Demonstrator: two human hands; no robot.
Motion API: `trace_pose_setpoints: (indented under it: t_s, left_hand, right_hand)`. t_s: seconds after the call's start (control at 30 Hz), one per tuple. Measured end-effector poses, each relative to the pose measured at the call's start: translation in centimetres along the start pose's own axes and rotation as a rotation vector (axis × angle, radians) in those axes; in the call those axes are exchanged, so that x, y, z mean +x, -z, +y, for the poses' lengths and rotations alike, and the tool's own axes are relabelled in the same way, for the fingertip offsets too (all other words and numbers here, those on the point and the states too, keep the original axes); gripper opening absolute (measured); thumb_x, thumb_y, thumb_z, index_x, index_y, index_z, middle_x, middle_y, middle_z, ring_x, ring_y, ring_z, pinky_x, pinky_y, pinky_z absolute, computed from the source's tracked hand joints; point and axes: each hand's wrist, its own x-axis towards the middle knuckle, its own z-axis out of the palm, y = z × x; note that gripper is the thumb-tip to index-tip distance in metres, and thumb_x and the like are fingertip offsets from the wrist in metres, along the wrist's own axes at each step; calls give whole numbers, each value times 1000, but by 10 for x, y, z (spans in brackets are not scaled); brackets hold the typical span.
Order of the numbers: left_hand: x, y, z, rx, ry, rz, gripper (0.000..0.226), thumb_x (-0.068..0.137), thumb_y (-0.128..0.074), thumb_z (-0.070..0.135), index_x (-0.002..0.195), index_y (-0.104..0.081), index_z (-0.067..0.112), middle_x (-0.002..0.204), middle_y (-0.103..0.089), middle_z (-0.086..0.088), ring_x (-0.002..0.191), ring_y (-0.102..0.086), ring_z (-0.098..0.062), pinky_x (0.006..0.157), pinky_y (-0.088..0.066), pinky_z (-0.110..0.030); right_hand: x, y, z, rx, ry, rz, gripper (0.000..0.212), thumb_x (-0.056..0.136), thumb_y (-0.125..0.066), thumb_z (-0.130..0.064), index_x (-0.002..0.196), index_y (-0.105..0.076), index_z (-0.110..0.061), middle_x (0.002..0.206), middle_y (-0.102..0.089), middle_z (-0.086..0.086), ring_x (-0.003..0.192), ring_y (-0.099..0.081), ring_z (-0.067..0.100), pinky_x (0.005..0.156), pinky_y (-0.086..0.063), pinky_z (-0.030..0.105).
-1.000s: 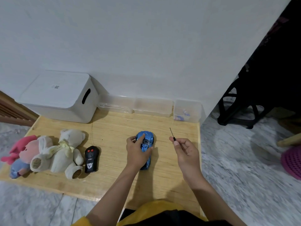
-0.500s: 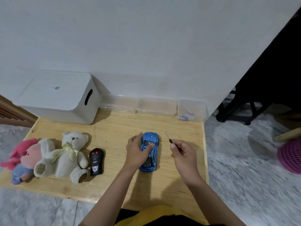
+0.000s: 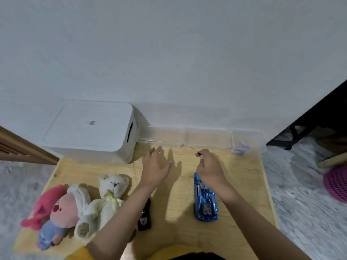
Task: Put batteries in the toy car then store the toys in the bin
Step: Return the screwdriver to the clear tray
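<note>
While the right hand pinches a screwdriver, the left hand hovers spread above bare board.

Wooden board on marble floor, bearing: white bin, 3 clear boxes, 2 plush toys, black remote, blue car.

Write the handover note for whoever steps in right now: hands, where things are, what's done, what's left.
Left hand: open, holding nothing, reaching above the wooden board toward the clear trays at the wall.
Right hand: pinches a small screwdriver, poised above the front of the blue toy car.
Car lies on the board. Black remote lies partly under the left forearm, beside the white teddy and pink plush.
White bin is lidded, back left.
Done: nothing visibly; no batteries identifiable.
Left: fit batteries, open the bin, store all toys.
</note>
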Motion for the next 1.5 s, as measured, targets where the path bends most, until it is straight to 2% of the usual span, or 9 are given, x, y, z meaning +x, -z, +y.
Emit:
trace_pose_setpoints:
  t_s: [0.07,0.17,0.4,0.77,0.93,1.13,1.23,1.4,1.5]
  left_hand:
    - [21,12,-5,99,-58,3,67,86,-64,35,143,-35,16,146,-30,-11,136,-23,-30,108,-29,-41]
    - [49,26,-10,206,-126,8,68,86,-64,30,143,-33,12,147,-28,-15,134,-22,-33,109,-26,-41]
    - [92,31,-19,205,-223,-23,71,83,-65,11,144,-28,7,149,-22,-14,137,-19,-29,114,-18,-31]
    - [113,21,-27,143,-265,67,67,79,-64,-5,140,-36,2,149,-22,-21,139,-19,-33,112,-12,-25]
    - [108,18,-30,188,-333,167,76,69,-66,-12,138,-38,-1,145,-18,-30,135,-22,-43,114,-22,-46]
    - [99,15,-35,86,-369,175,78,71,-70,-12,138,-31,-8,140,-27,-27,133,-28,-33,113,-17,-33]
    - [100,14,-33,68,-371,163,81,72,-70,-13,141,-27,-10,147,-25,-27,140,-12,-26,115,-10,-35]
    - [114,18,-43,156,-409,147,95,71,-67,-15,146,-10,-4,155,-10,-23,143,3,-26,117,-7,-44]
    - [120,16,-40,160,-398,150,104,67,-65,-22,147,-3,0,156,-5,-16,143,9,-21,118,-7,-44]
  right_hand:
    - [21,-14,-9,-160,63,16,17,97,-38,-18,105,-52,-12,85,-51,2,71,-49,19,59,-37,31]
    - [48,-32,-22,-277,70,9,40,95,-45,-39,122,-49,-10,111,-55,6,99,-55,23,74,-44,33]
    - [93,-58,-34,-450,87,-10,75,79,-70,-41,138,-34,-11,125,-49,7,116,-48,26,85,-48,39]
    - [110,-57,-29,-443,316,114,59,75,-75,-27,126,-52,-8,108,-60,10,102,-57,29,72,-49,36]
    - [114,-46,-35,-344,410,270,55,64,-84,-24,111,-61,-6,92,-63,10,85,-62,30,62,-51,33]
    - [118,-36,-40,-236,342,284,57,68,-82,-27,114,-57,-7,102,-61,6,92,-59,23,72,-52,36]
    - [115,-38,-39,-174,316,320,63,69,-82,-31,117,-51,-3,109,-61,8,99,-59,22,77,-52,33]
    - [110,-63,-35,-78,388,215,26,93,-45,-20,106,-51,2,94,-60,13,82,-60,26,65,-49,34]
    - [112,-72,-29,-132,368,135,13,93,-45,-8,98,-56,-2,91,-56,9,84,-55,24,67,-47,33]
